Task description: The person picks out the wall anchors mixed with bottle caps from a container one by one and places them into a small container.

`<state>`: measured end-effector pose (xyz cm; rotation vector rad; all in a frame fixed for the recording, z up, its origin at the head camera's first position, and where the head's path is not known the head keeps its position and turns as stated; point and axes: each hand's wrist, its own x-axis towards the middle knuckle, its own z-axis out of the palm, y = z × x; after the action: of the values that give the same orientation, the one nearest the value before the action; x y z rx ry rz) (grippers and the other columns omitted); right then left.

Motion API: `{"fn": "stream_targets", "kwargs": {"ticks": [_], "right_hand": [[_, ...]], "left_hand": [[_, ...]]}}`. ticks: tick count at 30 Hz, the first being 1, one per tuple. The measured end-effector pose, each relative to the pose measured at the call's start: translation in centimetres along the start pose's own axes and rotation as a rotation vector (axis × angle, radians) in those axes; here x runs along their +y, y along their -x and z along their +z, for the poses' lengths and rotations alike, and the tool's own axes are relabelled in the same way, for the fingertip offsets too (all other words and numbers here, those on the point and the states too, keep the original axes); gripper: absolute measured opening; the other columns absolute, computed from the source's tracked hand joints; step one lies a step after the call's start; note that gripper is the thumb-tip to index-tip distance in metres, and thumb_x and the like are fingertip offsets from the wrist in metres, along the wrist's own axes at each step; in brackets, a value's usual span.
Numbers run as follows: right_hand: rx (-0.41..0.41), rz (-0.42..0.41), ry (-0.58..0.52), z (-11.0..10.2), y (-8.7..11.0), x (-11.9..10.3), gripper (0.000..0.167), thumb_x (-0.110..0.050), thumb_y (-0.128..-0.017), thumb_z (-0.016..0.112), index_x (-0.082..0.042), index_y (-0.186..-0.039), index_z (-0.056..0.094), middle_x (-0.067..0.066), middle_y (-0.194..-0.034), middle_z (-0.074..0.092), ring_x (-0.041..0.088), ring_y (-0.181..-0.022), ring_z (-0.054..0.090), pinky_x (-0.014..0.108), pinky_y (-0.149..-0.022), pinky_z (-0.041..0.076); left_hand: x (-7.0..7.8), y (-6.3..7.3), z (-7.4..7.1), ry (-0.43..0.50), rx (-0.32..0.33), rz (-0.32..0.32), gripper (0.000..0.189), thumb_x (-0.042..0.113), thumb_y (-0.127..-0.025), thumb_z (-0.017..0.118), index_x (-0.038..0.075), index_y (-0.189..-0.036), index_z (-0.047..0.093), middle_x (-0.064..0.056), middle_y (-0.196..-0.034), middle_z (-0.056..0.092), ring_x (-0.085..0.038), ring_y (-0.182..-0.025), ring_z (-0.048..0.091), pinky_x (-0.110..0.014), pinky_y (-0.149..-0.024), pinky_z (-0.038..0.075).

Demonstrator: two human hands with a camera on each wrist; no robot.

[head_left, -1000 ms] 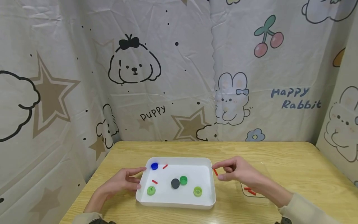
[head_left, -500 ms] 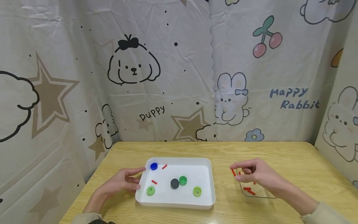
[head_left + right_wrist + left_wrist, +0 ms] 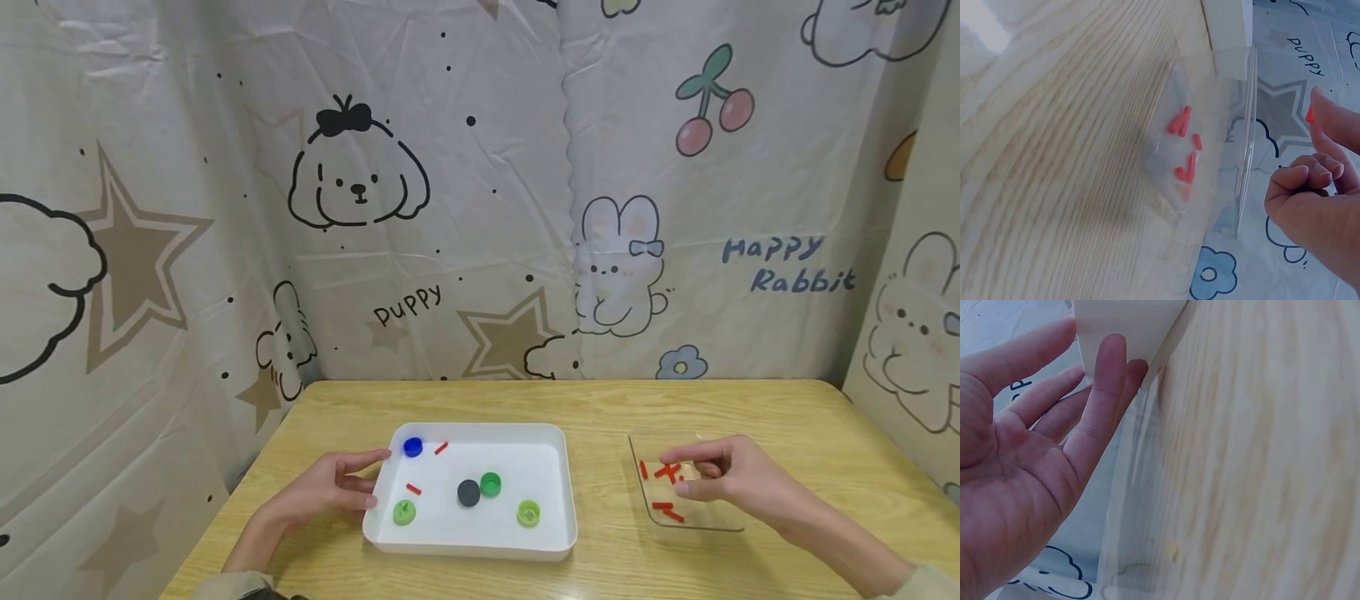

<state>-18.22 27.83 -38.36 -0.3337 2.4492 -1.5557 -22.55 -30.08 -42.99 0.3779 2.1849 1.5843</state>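
Nearest the camera, left of the white tray (image 3: 525, 454), a person's left hand (image 3: 326, 487) steadies its left end, thumb and forefinger well apart and fingertips against the outer wall, gripping nothing. Across from it, right of the tray, the right hand (image 3: 742, 479) hovers above a clear container (image 3: 701, 527), thumb and forefinger closed on a slim red stick (image 3: 1310, 114), as the right wrist view shows; the other fingers curl toward the palm. Several loose red sticks (image 3: 663, 506) lie in the container, to the right of the tray.

Inside the tray, a light green cap (image 3: 404, 512) sits toward the near left corner and a yellow-green cap (image 3: 528, 513) toward the near right. Around the middle, a dark grey cap (image 3: 468, 492) and a green cap (image 3: 491, 484) sit side by side. One short red stick (image 3: 414, 489) lies in the left part, another (image 3: 442, 447) farther back, just beside a blue cap (image 3: 413, 447) in the far left corner. Beyond the tray, the wooden table (image 3: 600, 408) runs back to a cartoon-printed cloth (image 3: 495, 250).

The step in hand appears to be placing the pinched stick among those in the container. That move would call for a low, controlled descent and a slight parting of thumb and forefinger, with the tray held steady.
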Motion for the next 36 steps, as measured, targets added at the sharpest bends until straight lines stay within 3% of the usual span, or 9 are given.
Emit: {"fn": "stream_targets", "kwargs": {"ticks": [4,13,20,26,36], "right_hand": [[0.034,0.028,0.047,-0.3,0.1,0.5,0.047,-0.009,-0.091,0.083,0.008,-0.132,0.069,0.0,-0.074,0.03,0.017,-0.071,0.036,0.032,-0.065,0.037],[0.02,0.04,0.119,-0.6,0.0,1.1,0.043,-0.01,-0.09,0.083,0.007,-0.128,0.071,0.0,-0.072,0.03,0.017,-0.069,0.035,0.033,-0.067,0.039],[0.035,0.016,0.188,-0.6,-0.5,1.2,0.038,-0.007,-0.087,0.086,0.003,-0.122,0.075,-0.001,-0.07,0.029,0.016,-0.066,0.034,0.031,-0.065,0.037],[0.023,-0.015,0.194,-0.8,-0.9,1.2,0.037,-0.006,-0.085,0.086,0.005,-0.119,0.076,-0.002,-0.068,0.026,0.013,-0.064,0.03,0.029,-0.06,0.035],[0.036,0.017,0.249,-0.7,-1.3,1.1,0.034,-0.006,-0.083,0.088,0.002,-0.115,0.078,-0.002,-0.066,0.025,0.014,-0.062,0.028,0.029,-0.059,0.032]], "left_hand": [[-0.1,0.0,-0.1,0.001,-0.004,0.002,0.078,0.007,-0.092,0.081,-0.005,-0.158,0.041,-0.032,-0.158,0.042,-0.041,-0.128,0.062,-0.044,-0.092,0.06],[-0.4,-0.1,-0.1,-0.016,0.009,-0.006,0.077,0.009,-0.091,0.082,-0.004,-0.157,0.044,-0.031,-0.158,0.042,-0.04,-0.127,0.063,-0.044,-0.094,0.06],[-0.3,-0.1,0.0,0.0,0.007,-0.005,0.078,0.008,-0.091,0.082,-0.003,-0.158,0.043,-0.031,-0.156,0.046,-0.04,-0.126,0.064,-0.045,-0.093,0.06],[0.0,0.0,0.0,-0.011,0.029,-0.02,0.078,0.01,-0.09,0.083,-0.001,-0.158,0.045,-0.03,-0.155,0.048,-0.04,-0.126,0.064,-0.045,-0.092,0.06],[-0.3,-0.1,0.0,0.0,0.019,-0.015,0.078,0.009,-0.09,0.083,-0.002,-0.158,0.045,-0.03,-0.154,0.048,-0.04,-0.127,0.063,-0.045,-0.091,0.061]]}}
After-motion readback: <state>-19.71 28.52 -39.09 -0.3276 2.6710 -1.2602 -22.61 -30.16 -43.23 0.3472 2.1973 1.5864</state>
